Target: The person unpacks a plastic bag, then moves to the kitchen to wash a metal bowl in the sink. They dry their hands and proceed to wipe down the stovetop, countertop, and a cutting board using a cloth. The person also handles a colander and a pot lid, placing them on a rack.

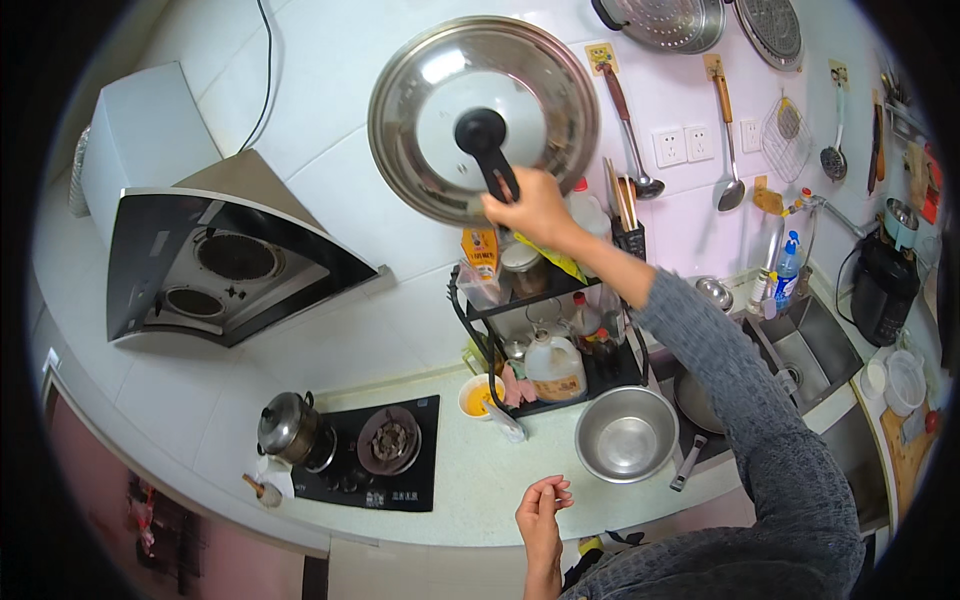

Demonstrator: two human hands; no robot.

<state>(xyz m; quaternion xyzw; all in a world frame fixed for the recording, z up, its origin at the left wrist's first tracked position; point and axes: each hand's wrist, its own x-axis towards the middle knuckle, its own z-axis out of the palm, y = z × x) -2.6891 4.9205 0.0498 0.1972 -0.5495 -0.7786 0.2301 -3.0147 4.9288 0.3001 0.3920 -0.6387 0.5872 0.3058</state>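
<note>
My right hand (529, 210) is raised in front of the tiled wall and grips the black handle of a large steel-rimmed glass pan lid (405, 142). The lid is held up above the black two-tier rack (536, 405). Low over the counter's front edge, my left hand (541, 506) has its fingers curled with nothing visible in them; whether they are fully closed is not plain. To its right, an empty round metal pot (628, 435) sits on the counter. A white bowl with yellow contents (480, 397) stands by the rack's foot.
A lidded steel pot (289, 427) stands on the left burner of the black gas hob (420, 450); a range hood (240, 262) hangs above. A frying pan (694, 397) lies in the left part of the sink (806, 337). Ladle (630, 142) and spatula (726, 142) hang on the wall.
</note>
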